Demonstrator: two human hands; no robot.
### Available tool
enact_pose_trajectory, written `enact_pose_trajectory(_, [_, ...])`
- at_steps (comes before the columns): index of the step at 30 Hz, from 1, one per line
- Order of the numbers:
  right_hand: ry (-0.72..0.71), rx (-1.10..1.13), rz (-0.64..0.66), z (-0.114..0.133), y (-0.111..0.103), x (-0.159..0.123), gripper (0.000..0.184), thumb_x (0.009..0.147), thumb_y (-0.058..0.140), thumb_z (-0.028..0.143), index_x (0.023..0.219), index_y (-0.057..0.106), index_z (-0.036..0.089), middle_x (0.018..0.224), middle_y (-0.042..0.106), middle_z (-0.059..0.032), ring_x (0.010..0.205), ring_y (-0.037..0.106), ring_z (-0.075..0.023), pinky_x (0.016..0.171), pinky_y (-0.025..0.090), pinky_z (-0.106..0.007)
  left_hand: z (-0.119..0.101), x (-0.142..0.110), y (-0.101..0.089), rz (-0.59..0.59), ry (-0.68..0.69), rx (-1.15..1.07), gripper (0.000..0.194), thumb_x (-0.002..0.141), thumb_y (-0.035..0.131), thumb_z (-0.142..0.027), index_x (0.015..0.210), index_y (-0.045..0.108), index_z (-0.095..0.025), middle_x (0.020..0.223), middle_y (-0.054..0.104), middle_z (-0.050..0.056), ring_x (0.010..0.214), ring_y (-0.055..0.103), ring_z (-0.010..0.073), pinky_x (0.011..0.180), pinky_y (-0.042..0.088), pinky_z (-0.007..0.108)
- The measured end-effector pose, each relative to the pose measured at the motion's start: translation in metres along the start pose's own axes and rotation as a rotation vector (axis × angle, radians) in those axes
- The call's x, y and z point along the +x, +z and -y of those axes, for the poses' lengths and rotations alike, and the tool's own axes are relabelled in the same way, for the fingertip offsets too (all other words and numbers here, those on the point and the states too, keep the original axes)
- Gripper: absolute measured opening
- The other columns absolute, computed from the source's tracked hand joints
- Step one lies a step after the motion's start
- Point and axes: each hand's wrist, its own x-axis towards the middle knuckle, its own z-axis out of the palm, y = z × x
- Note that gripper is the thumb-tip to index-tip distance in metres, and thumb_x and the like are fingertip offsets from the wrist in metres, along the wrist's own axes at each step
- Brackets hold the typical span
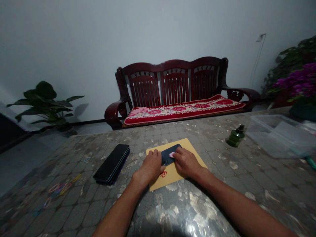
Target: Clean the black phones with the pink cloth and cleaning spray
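Observation:
A dark smartphone (168, 158) lies across a yellow paper sheet (177, 176) that bears red characters near its lower left. My left hand (152, 165) grips the phone's left end, its fingers over the far edge and its thumb at the near side. Pinched in the fingers of my right hand (187, 162) is a small pink-white cloth or tissue (172, 154), which rests on the phone's surface. My right fingers hide the phone's right end. Left of the paper, apart from both hands, is a stack of dark phones (112, 164).
Colourful rubber bands (59, 188) lie scattered at the left. A green bottle (236, 136) with a black top stands at the right, beside a clear plastic box (271, 144). Beyond the patterned tabletop (158, 210) is a wooden bench (172, 79); plants stand on both sides.

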Motion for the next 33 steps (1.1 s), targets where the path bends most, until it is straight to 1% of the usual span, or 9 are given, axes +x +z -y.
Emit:
enact_pose_trajectory(7, [0.156, -0.010, -0.064, -0.023, -0.008, 0.001, 0.031, 0.093, 0.051, 0.014, 0.112, 0.074, 0.019, 0.099, 0.066, -0.0098, 0.091, 0.060, -0.0214, 0.079, 0.043, -0.030, 0.001, 0.001, -0.003, 0.013, -0.004, -0.072, 0.042, 0.087, 0.067, -0.031, 0.123, 0.058, -0.010, 0.130, 0.059, 0.021, 0.121, 0.053, 0.0356, 0.103, 0.043, 0.043])
enact_pose_trajectory(9, [0.129, -0.001, -0.060, -0.021, -0.006, 0.000, 0.031, 0.092, 0.051, 0.014, 0.111, 0.074, 0.019, 0.098, 0.065, -0.0097, 0.090, 0.060, -0.0211, 0.078, 0.043, -0.030, 0.002, 0.001, -0.004, 0.024, 0.003, -0.117, 0.046, 0.085, 0.069, -0.028, 0.126, 0.057, -0.010, 0.132, 0.058, 0.022, 0.122, 0.053, 0.0363, 0.104, 0.042, 0.044])
enact_pose_trajectory(12, [-0.002, 0.038, -0.025, -0.011, -0.002, -0.001, 0.029, 0.089, 0.054, 0.013, 0.107, 0.075, 0.020, 0.096, 0.065, -0.0082, 0.088, 0.059, -0.0202, 0.076, 0.043, -0.029, 0.005, -0.001, -0.006, 0.044, 0.023, -0.161, 0.052, 0.083, 0.068, -0.022, 0.132, 0.054, -0.010, 0.134, 0.057, 0.022, 0.123, 0.053, 0.0362, 0.105, 0.041, 0.043])
enact_pose_trajectory(14, [-0.036, 0.061, -0.022, -0.007, 0.001, 0.000, 0.026, 0.088, 0.055, 0.014, 0.103, 0.075, 0.021, 0.095, 0.065, -0.0071, 0.087, 0.058, -0.0199, 0.077, 0.043, -0.029, 0.006, -0.003, -0.008, 0.054, 0.036, -0.152, 0.052, 0.083, 0.065, -0.019, 0.133, 0.053, -0.010, 0.133, 0.058, 0.022, 0.122, 0.054, 0.0353, 0.104, 0.042, 0.042])
enact_pose_trajectory(16, [0.023, 0.074, -0.065, -0.011, 0.002, 0.003, 0.025, 0.090, 0.054, 0.014, 0.101, 0.076, 0.021, 0.094, 0.065, -0.0071, 0.090, 0.058, -0.0202, 0.080, 0.043, -0.029, 0.005, -0.004, -0.010, 0.060, 0.051, -0.124, 0.050, 0.083, 0.063, -0.018, 0.132, 0.054, -0.011, 0.132, 0.059, 0.021, 0.121, 0.056, 0.0344, 0.103, 0.044, 0.041])
enact_pose_trajectory(19, [0.188, 0.116, -0.149, -0.027, 0.001, 0.008, 0.024, 0.095, 0.052, 0.017, 0.099, 0.075, 0.018, 0.097, 0.066, -0.0084, 0.094, 0.059, -0.0204, 0.083, 0.042, -0.029, 0.003, -0.005, -0.009, 0.068, 0.069, -0.088, 0.051, 0.081, 0.063, -0.017, 0.131, 0.055, -0.011, 0.130, 0.061, 0.022, 0.119, 0.059, 0.0352, 0.101, 0.046, 0.041])
enact_pose_trajectory(24, [0.349, 0.289, -0.160, -0.042, -0.002, 0.016, 0.029, 0.100, 0.050, 0.030, 0.090, 0.074, 0.017, 0.096, 0.070, -0.0080, 0.090, 0.062, -0.0182, 0.079, 0.042, -0.026, -0.002, -0.002, -0.002, 0.032, 0.045, -0.075, 0.060, 0.077, 0.065, -0.012, 0.135, 0.050, -0.012, 0.126, 0.063, 0.022, 0.116, 0.061, 0.0364, 0.098, 0.048, 0.045])
enact_pose_trajectory(29, [0.444, 0.457, -0.152, -0.042, -0.003, 0.020, 0.034, 0.095, 0.057, 0.043, 0.081, 0.075, 0.018, 0.084, 0.073, -0.0075, 0.078, 0.063, -0.0192, 0.066, 0.039, -0.027, -0.004, -0.003, 0.003, 0.028, 0.047, -0.088, 0.062, 0.076, 0.063, -0.008, 0.135, 0.048, -0.014, 0.127, 0.063, 0.021, 0.116, 0.061, 0.0348, 0.098, 0.048, 0.043])
enact_pose_trajectory(33, [0.535, 0.658, -0.135, -0.049, 0.002, 0.020, 0.037, 0.086, 0.063, 0.050, 0.070, 0.072, 0.018, 0.069, 0.069, -0.0045, 0.065, 0.059, -0.0173, 0.056, 0.035, -0.025, -0.005, -0.004, 0.006, 0.008, 0.048, -0.085, 0.056, 0.077, 0.059, -0.006, 0.132, 0.050, -0.013, 0.125, 0.062, 0.023, 0.114, 0.061, 0.0354, 0.096, 0.048, 0.043])
